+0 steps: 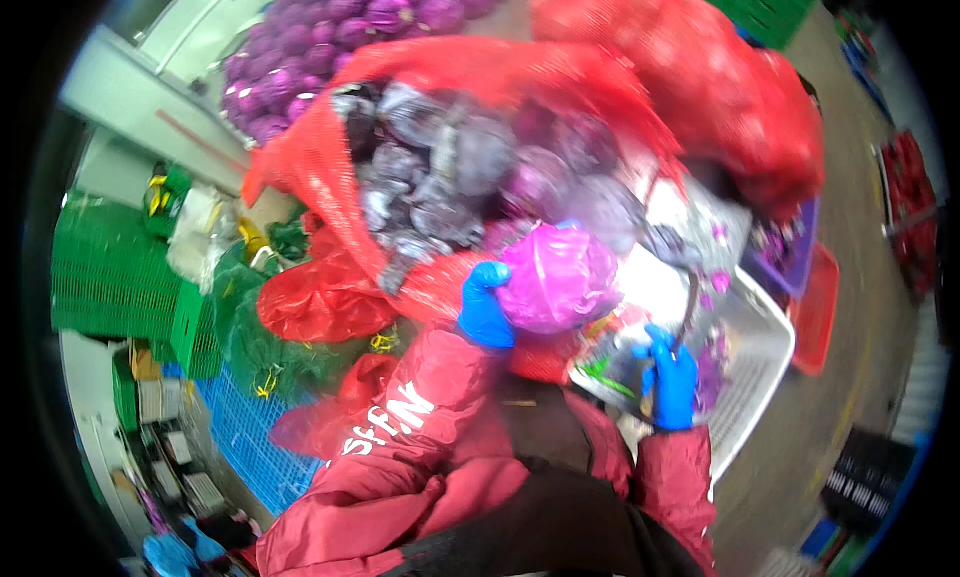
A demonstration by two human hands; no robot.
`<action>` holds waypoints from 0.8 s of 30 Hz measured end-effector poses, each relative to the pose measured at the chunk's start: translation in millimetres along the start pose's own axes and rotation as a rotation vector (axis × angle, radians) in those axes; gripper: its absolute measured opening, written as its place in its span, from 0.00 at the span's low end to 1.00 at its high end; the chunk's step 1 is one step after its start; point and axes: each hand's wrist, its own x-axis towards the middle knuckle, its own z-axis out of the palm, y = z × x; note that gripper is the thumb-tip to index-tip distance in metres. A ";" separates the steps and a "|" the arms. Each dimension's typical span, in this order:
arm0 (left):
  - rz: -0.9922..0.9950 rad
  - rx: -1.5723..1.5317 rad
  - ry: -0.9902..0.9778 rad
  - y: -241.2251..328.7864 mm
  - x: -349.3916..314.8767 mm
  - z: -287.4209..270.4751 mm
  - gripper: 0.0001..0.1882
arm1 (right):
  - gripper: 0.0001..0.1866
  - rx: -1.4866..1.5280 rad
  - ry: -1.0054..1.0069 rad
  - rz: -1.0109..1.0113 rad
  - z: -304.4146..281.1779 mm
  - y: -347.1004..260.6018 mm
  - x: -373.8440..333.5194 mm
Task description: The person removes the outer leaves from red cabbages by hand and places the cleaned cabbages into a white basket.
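Note:
My left hand (487, 305), in a blue glove, is closed against the side of a bright purple cabbage (560, 279) and holds it up in front of the open red mesh sack. To the right, my right hand (671, 379), also gloved in blue, is closed over the white crate. A thin, dark, slightly curved blade rises from its fingers, seemingly a knife (689, 312); the handle is hidden. Behind the held cabbage, the red mesh sack (330, 187) lies spread with several cabbages (478, 155) in it, many wrapped in greyish outer leaves.
The white crate (765, 377) holds purple leaf scraps. Beside it stand a purple crate (805, 242) and a red crate (818, 312). A full red sack (700, 67) and a heap of purple cabbages (330, 37) lie behind. At left are green crates (110, 267) and a blue crate (250, 437).

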 end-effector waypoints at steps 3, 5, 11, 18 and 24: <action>0.273 0.093 0.172 71.1 10.7 -12.7 0.37 | 0.18 -0.133 0.037 -0.063 8.7 -1.4 -0.4; 0.396 0.063 0.251 122.0 22.6 -14.1 0.39 | 0.18 -0.175 0.071 -0.075 17.6 1.5 4.8; 0.620 0.046 0.171 263.6 52.9 -53.4 0.36 | 0.14 -0.146 0.274 -0.199 24.4 22.9 15.6; 0.775 0.148 0.192 367.8 70.0 -52.8 0.37 | 0.12 -0.158 0.415 -0.256 32.6 15.4 37.0; 0.755 0.194 0.198 433.6 69.4 -91.0 0.32 | 0.11 -0.092 0.433 -0.201 31.6 39.6 53.5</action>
